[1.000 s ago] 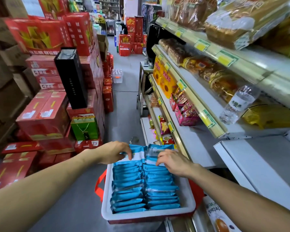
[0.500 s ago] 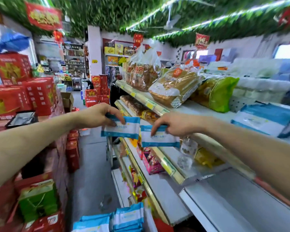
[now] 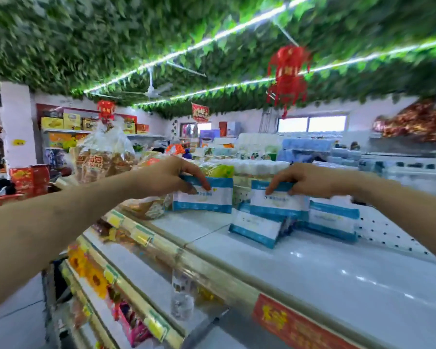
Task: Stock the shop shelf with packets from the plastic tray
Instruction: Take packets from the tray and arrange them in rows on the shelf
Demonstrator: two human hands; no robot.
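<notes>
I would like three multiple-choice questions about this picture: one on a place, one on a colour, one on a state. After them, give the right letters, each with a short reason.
1. Relative to the top shelf, the right packet, held by the right hand, is: A. below it; B. over its white surface; C. out of view.
2. The left packet is: A. red and yellow; B. green and black; C. blue and white.
3. The left hand: A. grips the left packet by its upper edge; B. lies flat, empty; C. hangs at the side.
Key: 1 B, it shows over the shelf, by the stocked packets. 2 C, blue bands, white middle. 3 A, its fingers curl over the packet's top.
</notes>
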